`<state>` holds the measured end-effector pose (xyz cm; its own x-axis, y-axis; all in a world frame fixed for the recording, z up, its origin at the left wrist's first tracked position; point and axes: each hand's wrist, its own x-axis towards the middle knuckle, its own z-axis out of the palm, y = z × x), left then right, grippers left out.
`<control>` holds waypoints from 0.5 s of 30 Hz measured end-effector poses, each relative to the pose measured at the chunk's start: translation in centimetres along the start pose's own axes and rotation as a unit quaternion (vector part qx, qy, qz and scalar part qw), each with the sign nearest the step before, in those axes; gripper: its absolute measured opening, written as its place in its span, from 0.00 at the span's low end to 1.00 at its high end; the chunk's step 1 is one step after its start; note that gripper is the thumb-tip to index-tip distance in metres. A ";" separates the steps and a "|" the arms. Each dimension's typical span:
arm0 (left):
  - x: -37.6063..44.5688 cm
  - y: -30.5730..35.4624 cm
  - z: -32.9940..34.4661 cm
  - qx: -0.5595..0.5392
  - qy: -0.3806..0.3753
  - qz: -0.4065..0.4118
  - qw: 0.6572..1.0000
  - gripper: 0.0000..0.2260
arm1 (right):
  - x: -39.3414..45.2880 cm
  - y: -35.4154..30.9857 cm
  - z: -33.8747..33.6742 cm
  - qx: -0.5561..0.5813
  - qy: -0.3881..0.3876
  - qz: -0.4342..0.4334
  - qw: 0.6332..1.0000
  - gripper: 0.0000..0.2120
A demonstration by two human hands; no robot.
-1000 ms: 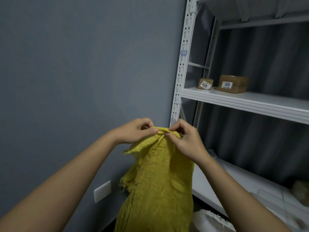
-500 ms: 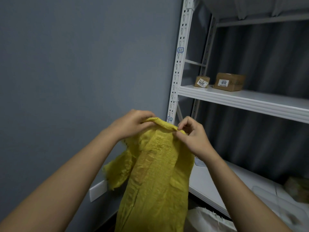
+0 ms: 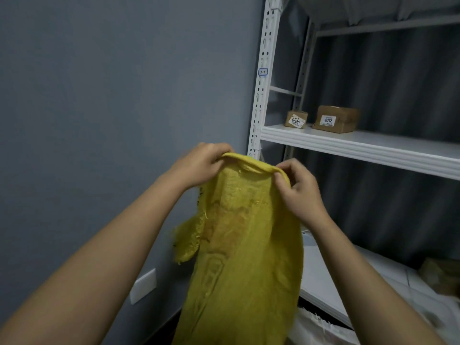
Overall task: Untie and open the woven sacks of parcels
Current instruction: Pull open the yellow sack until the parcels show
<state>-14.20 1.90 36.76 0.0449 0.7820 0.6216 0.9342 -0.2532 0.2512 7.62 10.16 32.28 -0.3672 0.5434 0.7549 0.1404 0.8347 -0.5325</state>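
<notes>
Yellow sack (image 3: 246, 257) hung upright in front of the person, held at chest height against the grey wall (image 3: 112, 95), its body dropping out of view at the bottom edge. Left hand (image 3: 201, 164) gripped the top hem at its left end, fingers curled over the rolled edge. Right hand (image 3: 297, 189) pinched the same hem at its right end, thumb and fingers closed on the cloth. Hem stretched between the two grips in a shallow arc; likely held apart so to spread the mouth. No tie or cord visible at the neck, so the untying looked done, though the far side of the mouth was hidden. A frayed flap (image 3: 189, 242) hung loose on the left, below the left hand. Sack looked limp and flat in the upper part; contents could not be told. White shelf (image 3: 361, 148) stood to the right and farther off, carrying two small boxes (image 3: 336, 119), well apart from the sack. A white sack (image 3: 318, 329) lay low, near right.
</notes>
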 end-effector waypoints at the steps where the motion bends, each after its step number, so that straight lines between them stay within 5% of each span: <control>1: 0.2 -0.1 0.2 0.005 0.032 0.002 0.999 0.08 | 0.5 -0.1 0.0 -0.020 0.029 -0.032 0.999 0.02; 3: 0.5 0.1 0.4 -0.021 0.050 0.002 0.999 0.11 | 1.5 -0.2 -0.3 -0.056 0.066 -0.070 0.994 0.03; 7: -0.3 -0.1 2.4 -0.032 -0.099 -0.029 0.994 0.07 | 0.4 2.2 -0.3 -0.158 -0.024 -0.099 0.982 0.03; 11: -1.1 -0.3 3.3 -0.100 -0.146 -0.074 0.981 0.19 | -1.8 3.5 -0.5 -0.291 -0.067 -0.198 0.933 0.07; 15: -0.4 0.1 4.3 -0.073 -0.098 -0.024 0.992 0.09 | -1.7 2.2 -0.3 -0.124 -0.097 -0.031 0.987 0.11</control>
<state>-12.57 4.03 33.33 0.0820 0.8872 0.4541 0.8766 -0.2810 0.3907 8.86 11.12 29.97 -0.5478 0.4833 0.6828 0.3242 0.8751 -0.3594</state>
